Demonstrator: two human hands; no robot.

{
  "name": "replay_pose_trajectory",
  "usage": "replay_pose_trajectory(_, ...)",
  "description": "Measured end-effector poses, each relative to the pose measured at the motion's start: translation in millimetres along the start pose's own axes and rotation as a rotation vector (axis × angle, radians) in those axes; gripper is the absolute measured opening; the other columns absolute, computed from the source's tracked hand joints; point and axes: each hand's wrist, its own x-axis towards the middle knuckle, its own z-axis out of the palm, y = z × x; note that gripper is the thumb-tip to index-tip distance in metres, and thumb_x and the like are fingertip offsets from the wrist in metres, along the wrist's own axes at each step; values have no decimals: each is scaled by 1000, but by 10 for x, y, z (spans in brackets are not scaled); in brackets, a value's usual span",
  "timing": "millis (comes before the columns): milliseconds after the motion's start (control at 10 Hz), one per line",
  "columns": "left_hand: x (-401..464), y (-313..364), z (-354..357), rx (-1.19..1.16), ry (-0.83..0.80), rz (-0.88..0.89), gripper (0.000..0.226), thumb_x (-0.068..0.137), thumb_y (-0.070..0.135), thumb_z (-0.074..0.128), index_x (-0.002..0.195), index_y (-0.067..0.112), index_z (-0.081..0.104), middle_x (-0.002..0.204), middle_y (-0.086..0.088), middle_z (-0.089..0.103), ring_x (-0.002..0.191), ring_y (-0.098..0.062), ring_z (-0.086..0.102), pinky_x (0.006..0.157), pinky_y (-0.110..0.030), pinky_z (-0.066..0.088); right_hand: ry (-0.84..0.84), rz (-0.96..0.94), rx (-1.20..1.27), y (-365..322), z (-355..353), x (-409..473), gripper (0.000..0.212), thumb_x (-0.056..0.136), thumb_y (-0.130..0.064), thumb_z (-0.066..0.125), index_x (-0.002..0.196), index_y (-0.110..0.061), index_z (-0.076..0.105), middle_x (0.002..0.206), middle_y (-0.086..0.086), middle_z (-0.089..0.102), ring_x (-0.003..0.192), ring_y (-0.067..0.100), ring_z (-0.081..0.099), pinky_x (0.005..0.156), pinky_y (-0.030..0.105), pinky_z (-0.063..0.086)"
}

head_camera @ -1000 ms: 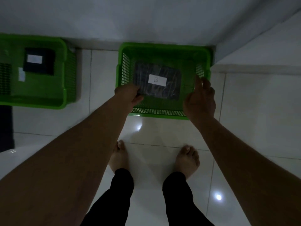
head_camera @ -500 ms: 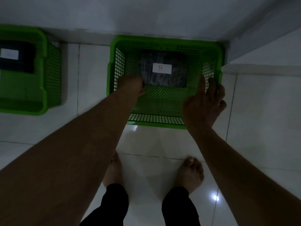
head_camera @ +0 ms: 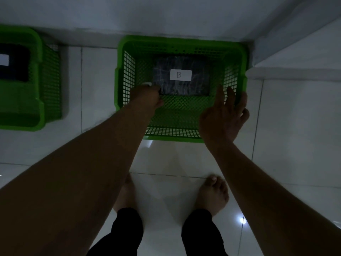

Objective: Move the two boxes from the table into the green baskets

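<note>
A dark box (head_camera: 181, 78) with a white label marked B lies flat at the back of the right green basket (head_camera: 120, 71) on the floor. My left hand (head_camera: 147, 97) reaches into this basket, fingers curled on the box's near left corner. My right hand (head_camera: 224, 115) hovers over the basket's near right part, fingers spread, apart from the box. A second dark box (head_camera: 13, 62) with a white label lies in the left green basket (head_camera: 40, 85), partly cut off by the frame edge.
Both baskets stand against a white wall (head_camera: 166, 15) on glossy white floor tiles (head_camera: 295, 126). A wall corner (head_camera: 258, 52) juts out right of the right basket. My bare feet (head_camera: 212, 194) stand just in front of it.
The box went from held above the basket to lying on its floor at the back. My right hand let go, opened and pulled back; my left hand stays at the box's corner.
</note>
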Motion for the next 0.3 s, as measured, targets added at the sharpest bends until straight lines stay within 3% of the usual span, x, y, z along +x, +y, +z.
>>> replay_pose_trajectory(100,-138,1,-45,27,14,-64,13,96,23,59,93,10,56,89,-6,56,70,-14,55,49,-22,56,-36,-7,35,-14,-85,-1,72,86,-28,52,153,-25,26,158,6,31,149,35,12,113,51,26)
replay_pose_trajectory(200,-309,-21,-128,188,28,-106,29,97,32,55,74,17,45,86,-5,56,66,-13,52,35,-15,46,-81,-14,108,-20,-249,-4,70,86,-23,50,152,-23,28,156,8,32,147,35,17,112,52,29)
replay_pose_trajectory(300,-526,-63,-202,420,100,135,26,93,30,58,72,16,51,83,-5,60,79,-28,67,63,-33,62,-130,-37,135,-53,-491,-35,66,85,-22,51,149,-21,34,150,9,41,139,34,31,108,50,33)
